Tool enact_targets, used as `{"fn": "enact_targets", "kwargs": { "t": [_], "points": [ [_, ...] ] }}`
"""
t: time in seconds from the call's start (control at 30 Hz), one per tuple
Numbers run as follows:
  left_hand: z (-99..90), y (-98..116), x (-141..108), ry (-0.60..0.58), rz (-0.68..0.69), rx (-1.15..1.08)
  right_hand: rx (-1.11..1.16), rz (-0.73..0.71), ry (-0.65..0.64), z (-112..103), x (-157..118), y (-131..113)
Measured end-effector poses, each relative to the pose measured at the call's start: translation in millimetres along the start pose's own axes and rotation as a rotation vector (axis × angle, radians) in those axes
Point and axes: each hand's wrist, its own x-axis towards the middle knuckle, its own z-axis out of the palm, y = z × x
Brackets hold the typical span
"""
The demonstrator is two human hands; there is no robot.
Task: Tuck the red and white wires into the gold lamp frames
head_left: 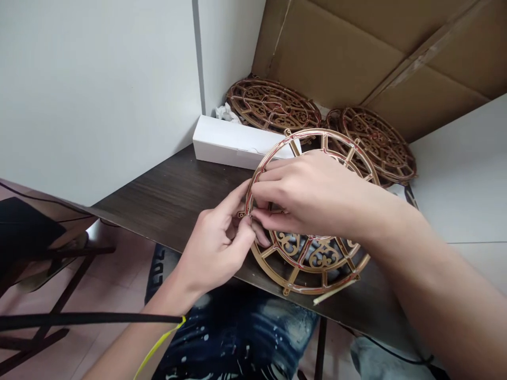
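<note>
A round, gold-brown openwork metal frame is held tilted above the dark table. It has spokes, scroll ornaments and reddish, shiny lines along its ribs. My left hand grips its left rim, thumb in front and fingers reaching behind. Across the upper part of the frame lies my right hand, bent fingers closed at that same left rim. Its fingertips meet close to my left thumb; whatever they pinch is too small to tell. A small tab sticks out of the rim there. My right hand and forearm hide much of the frame's middle and right.
Behind stands a long white box with crumpled white paper beside it. Similar round frames lie in a left stack and a right stack against brown cardboard. A pale thin stick lies by the table edge.
</note>
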Motion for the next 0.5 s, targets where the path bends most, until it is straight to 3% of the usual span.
{"fn": "enact_targets", "kwargs": {
  "t": [0.5],
  "points": [
    [0.2, 2, 1, 0.028, -0.099, 0.016, 0.082, -0.020, 0.008, 10, -1, 4]
  ]
}}
